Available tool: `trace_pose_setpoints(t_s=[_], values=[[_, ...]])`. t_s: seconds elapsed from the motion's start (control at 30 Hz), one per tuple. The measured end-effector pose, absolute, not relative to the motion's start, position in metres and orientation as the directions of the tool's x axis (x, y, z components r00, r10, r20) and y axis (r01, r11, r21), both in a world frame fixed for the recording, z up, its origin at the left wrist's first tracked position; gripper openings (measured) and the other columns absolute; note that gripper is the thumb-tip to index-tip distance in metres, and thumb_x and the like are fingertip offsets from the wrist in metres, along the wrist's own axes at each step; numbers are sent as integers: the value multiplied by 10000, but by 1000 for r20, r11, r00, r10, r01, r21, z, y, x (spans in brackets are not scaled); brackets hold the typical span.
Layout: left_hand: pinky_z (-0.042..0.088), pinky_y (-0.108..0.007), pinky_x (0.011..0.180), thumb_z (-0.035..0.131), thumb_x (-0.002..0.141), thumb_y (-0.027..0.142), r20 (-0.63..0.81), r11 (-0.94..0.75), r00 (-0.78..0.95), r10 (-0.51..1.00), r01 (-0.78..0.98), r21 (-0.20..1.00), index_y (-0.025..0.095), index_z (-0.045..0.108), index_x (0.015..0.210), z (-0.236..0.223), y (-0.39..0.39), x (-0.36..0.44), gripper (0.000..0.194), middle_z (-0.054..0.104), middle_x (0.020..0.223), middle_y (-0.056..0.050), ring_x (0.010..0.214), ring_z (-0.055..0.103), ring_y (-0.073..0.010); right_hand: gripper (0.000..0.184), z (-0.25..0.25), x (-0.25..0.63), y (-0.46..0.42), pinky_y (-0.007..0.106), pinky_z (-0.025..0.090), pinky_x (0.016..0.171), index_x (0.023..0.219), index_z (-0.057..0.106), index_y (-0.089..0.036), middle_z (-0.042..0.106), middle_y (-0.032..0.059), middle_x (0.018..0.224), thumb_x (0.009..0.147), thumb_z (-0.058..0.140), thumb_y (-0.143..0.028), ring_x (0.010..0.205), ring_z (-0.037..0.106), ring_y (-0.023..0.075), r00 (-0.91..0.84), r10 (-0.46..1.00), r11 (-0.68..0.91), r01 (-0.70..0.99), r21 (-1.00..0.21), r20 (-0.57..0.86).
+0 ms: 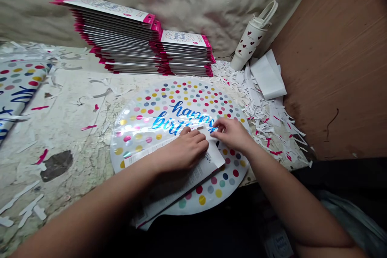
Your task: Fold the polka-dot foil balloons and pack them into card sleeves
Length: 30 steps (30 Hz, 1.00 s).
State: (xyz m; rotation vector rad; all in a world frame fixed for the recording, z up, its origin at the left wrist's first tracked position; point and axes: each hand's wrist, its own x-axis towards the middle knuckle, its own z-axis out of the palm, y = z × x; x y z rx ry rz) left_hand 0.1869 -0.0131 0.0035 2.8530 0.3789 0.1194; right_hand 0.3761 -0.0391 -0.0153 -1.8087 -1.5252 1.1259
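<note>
A flat white round foil balloon [199, 92] with coloured dots and blue "happy birthday" lettering lies before me. Across its lower half rests a white printed card packet [172, 181], back side up, tilted. My left hand [189, 149] lies over the packet's upper part, with its fingers curled down on it. Just beyond the packet's upper right corner, my right hand [231, 134] has thumb and fingers drawn together in a pinch. What sits between those fingertips is too small to make out.
Stacks of pink-edged packets [130, 44] stand against the wall. A white tumbler with hearts [249, 44] leans at the back right, beside folded white paper [267, 74] and heaped paper scraps [260, 109]. Another dotted balloon [18, 88] lies at the left.
</note>
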Motion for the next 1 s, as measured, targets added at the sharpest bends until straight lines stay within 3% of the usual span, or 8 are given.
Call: trace_pose_setpoints(t_s=[0.13,0.3,0.4,0.5,0.6,0.8,0.93,1.0], values=[[319,-380,797,375,845,129,47,-930,963,267,245,274,168,495,816,2,-12,188,129,559,861,-61,839,458,-205,195,-27,373,-20,272,450,732,946,648,-241,621,22,933,764,590,-206,789,567,144,-139,976,216,726,-652,169],[314,-384,797,374,846,132,47,-922,955,291,267,280,170,502,838,3,-10,187,133,541,850,-62,837,450,-210,166,-18,398,-17,365,448,794,917,648,-190,616,85,970,810,533,-244,877,568,210,148,951,44,807,-589,273],[316,-380,794,357,861,144,71,-916,947,313,281,287,173,505,858,4,-9,186,152,533,862,-69,847,446,-212,237,0,409,-32,344,486,623,947,639,-199,635,91,970,736,620,-306,720,602,198,283,957,-154,674,-722,60],[321,-376,786,352,864,153,90,-916,944,318,281,288,175,509,880,7,-11,186,160,527,889,-76,853,440,-213,152,7,390,-46,252,438,420,768,656,-186,649,38,616,686,653,-314,480,578,150,-1,922,-355,402,-844,-388],[321,-383,794,364,852,145,103,-923,945,311,274,270,167,509,876,9,-13,185,148,521,903,-87,862,435,-218,77,5,363,-48,202,381,343,616,615,-175,565,-13,422,660,629,-236,353,512,110,-145,825,-478,336,-811,-546],[328,-403,804,355,879,180,181,-909,901,394,353,222,169,510,875,12,-9,177,156,525,880,-79,852,440,-220,101,15,371,-50,196,445,476,752,662,-180,650,2,650,657,632,-193,539,569,106,-40,948,-291,294,-910,-316],[333,-436,854,387,880,202,454,-856,729,512,479,196,187,502,880,30,-14,173,115,544,894,-76,934,451,-239,565,24,369,-76,286,508,732,1118,564,-242,646,42,1014,590,759,-281,859,610,179,122,992,-38,38,-999,-33],[335,-453,897,449,858,196,590,-850,640,493,500,167,215,496,919,44,-24,169,79,543,951,-67,1008,451,-246,449,27,356,-88,341,508,779,1056,601,-235,663,46,971,640,735,-339,867,618,202,48,998,-38,-63,-997,-41]])
